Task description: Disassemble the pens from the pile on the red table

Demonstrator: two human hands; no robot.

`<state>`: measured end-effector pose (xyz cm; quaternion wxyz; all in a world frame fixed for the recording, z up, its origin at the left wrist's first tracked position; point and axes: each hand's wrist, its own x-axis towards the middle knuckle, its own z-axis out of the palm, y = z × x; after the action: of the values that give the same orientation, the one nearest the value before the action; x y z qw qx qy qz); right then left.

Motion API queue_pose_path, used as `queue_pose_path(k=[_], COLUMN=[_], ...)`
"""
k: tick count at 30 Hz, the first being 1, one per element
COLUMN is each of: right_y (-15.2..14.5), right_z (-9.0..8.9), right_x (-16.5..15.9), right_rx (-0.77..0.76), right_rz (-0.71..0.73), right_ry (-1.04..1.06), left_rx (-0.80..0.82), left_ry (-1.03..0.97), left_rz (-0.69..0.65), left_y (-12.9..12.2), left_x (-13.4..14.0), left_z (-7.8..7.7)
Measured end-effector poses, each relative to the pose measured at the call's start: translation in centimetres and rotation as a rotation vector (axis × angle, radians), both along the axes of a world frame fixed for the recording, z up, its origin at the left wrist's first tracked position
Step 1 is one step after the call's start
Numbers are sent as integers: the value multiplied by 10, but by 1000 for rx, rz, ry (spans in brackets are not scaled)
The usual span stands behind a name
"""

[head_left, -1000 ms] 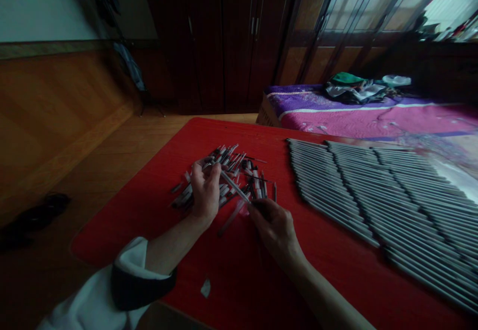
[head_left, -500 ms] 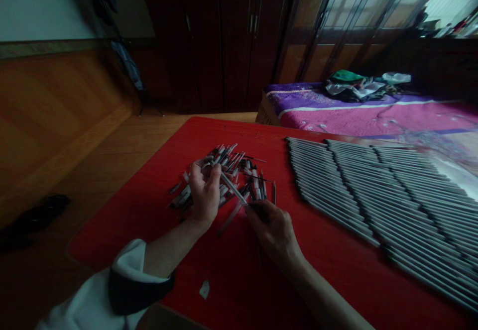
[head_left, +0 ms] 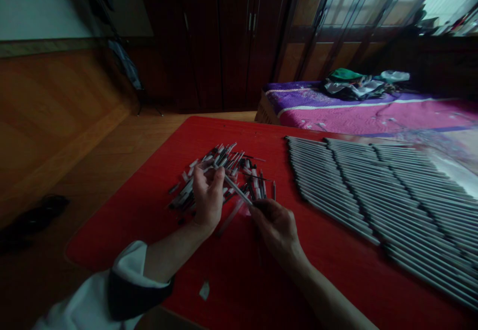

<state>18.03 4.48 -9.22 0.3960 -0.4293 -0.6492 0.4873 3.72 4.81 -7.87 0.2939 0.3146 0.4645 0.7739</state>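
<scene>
A slim, pale pen barrel (head_left: pixel 238 189) slants between my hands above the red table. My left hand (head_left: pixel 208 194) pinches its upper end between thumb and fingers. Around the lower end close the thumb and fingers of my right hand (head_left: pixel 275 223), which hide that tip. Beneath and behind my left hand lies a loose pile of pen parts (head_left: pixel 182 198), with dark caps, thin refills and clear pieces mixed together. One clear tube (head_left: pixel 230 218) rests on the tabletop just below the held barrel.
Rows of pens (head_left: pixel 336 185) lie side by side across the right of the red table (head_left: pixel 149 170). A small pale scrap (head_left: pixel 204 290) is near the front edge. Beyond the table stands a bed (head_left: pixel 336 116) with clothes on it.
Both hands have shifted slightly right with the pen barrel between them. Their grip looks the same, and the pile and rows of pens stay put.
</scene>
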Motion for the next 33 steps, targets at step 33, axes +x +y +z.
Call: queue_pose_path(k=[33], right_y=[-2], right_z=[-4], right_x=[-5], right_rx=[93], right_rz=[-64], right_ry=[-134], left_rx=[-84], left_ry=[-131], left_rz=[-23], left_y=[3], left_x=[11], left_z=[-1])
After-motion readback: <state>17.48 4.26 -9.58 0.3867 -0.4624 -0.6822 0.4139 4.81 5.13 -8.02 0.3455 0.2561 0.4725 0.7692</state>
